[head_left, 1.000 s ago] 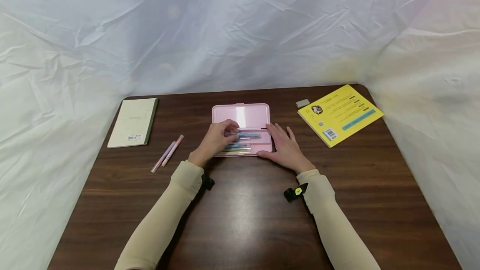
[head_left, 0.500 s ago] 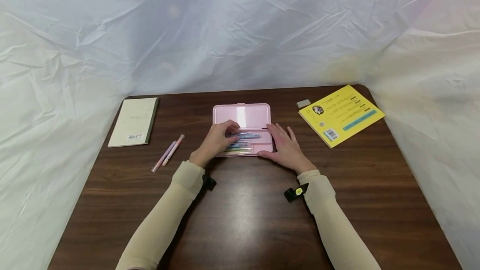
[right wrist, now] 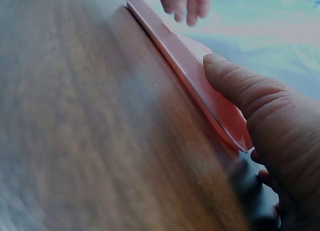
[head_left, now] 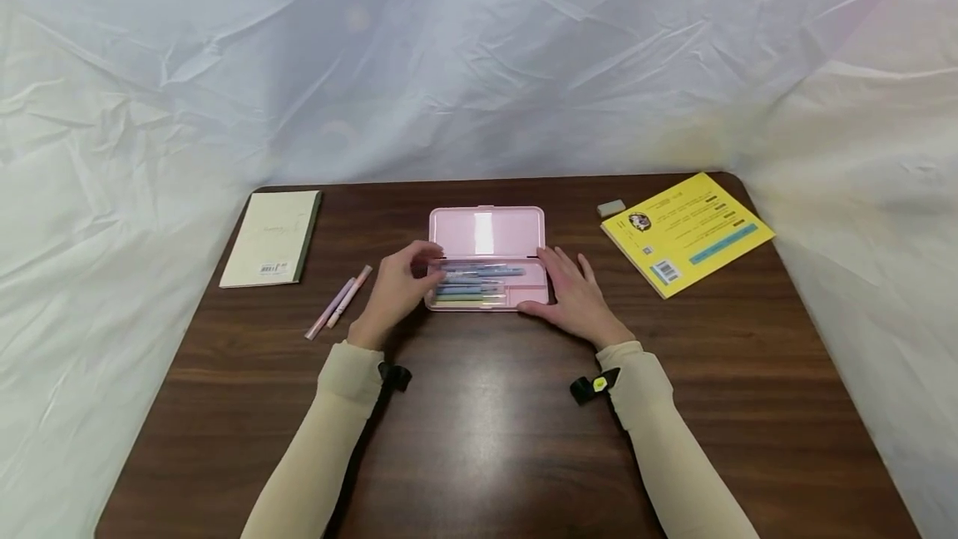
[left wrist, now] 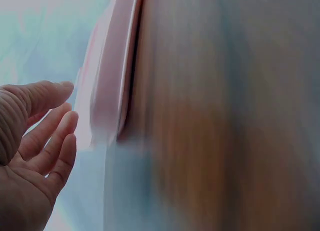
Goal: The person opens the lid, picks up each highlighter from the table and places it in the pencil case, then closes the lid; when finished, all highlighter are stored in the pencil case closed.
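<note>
A pink pencil case [head_left: 527,296] lies with its lid [head_left: 516,231] raised toward the back. Several blue and green pens [head_left: 467,289] lie inside. My left hand [head_left: 397,285] is at the case's left end, thumb and fingertips by the pen ends. In the left wrist view its fingers [left wrist: 62,156] are loosely bent, with a gap to the thumb and nothing between them. My right hand [head_left: 576,298] holds the case's right end, thumb at the front edge and fingers along the side. The right wrist view shows that thumb [right wrist: 235,81] on the case's rim.
Two pens, one purple [head_left: 329,309] and one pink and white [head_left: 349,296], lie left of the left hand. Behind them is a cream notebook [head_left: 269,238]. At the right are a yellow book [head_left: 688,233] and a grey eraser [head_left: 610,208]. A pale sheet [head_left: 479,65] hangs behind the table.
My left hand has drawn back to the left from over the pens, which show more fully in the case. The right hand has stayed at the case's right end.
</note>
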Demonstrator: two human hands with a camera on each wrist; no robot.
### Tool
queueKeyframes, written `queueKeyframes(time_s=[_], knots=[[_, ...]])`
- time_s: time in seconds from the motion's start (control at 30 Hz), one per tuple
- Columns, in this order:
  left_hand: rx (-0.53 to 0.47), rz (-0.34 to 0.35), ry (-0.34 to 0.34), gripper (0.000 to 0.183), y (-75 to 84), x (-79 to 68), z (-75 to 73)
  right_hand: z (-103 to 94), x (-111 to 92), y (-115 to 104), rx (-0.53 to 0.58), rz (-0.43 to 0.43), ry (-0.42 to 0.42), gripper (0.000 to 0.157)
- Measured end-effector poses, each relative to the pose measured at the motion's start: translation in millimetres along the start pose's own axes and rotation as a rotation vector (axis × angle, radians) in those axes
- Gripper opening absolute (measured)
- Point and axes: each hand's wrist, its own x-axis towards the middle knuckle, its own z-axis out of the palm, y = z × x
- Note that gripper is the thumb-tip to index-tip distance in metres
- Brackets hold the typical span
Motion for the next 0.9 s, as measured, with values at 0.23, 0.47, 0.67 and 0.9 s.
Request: queueKeyframes(time_s=[0.23,0.47,0.67,0.9], knots=[[-0.001,-0.077,0.13,0.037,-24.2,-27.3,-36.6,-0.9,1,0,0.009,-0.007,0.018,0.105],[0.023,-0.178,0.205,0.04,-44.5,-59.5,-71.8,-2.0,1,1,0.017,-0.015,0.015,0.104],[0.104,-0.246,0.257,0.039,-55.1,-80.7,-94.1,-1.7,1,1,0.015,-0.016,0.017,0.105],[0.207,-0.307,0.215,0.043,-63.0,-103.4,-112.9,-1.2,1,0,0.016,-0.01,0.004,0.107]])
